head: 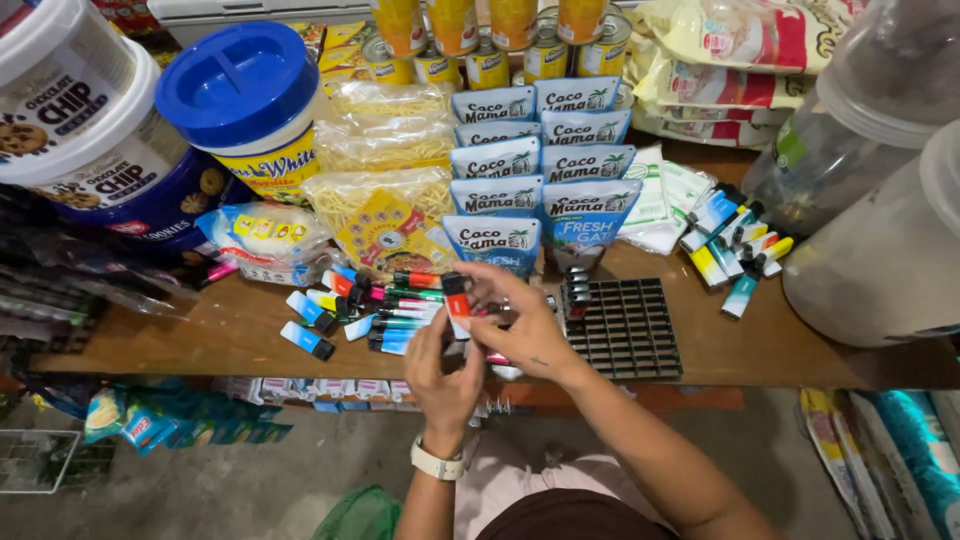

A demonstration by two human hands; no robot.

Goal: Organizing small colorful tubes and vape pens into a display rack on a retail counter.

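Note:
Both my hands meet over the front edge of a wooden shelf (240,340). My left hand (443,372), with a white watch on the wrist, and my right hand (520,322) together hold a small flat device with a black cap and red-and-white body (456,297). A pile of similar colourful small devices (380,305) lies just left of my hands. A black plastic grid tray (625,328) sits right of them, with a few dark devices standing in its near-left corner.
Blue-and-white sachets (540,170) stand in rows behind, noodle packs (385,150) beside them. A blue-lidded tub (245,95) and cookie tubs (70,110) are at left, clear jars (880,220) at right, more devices (735,245) near them, cans (490,60) at the back.

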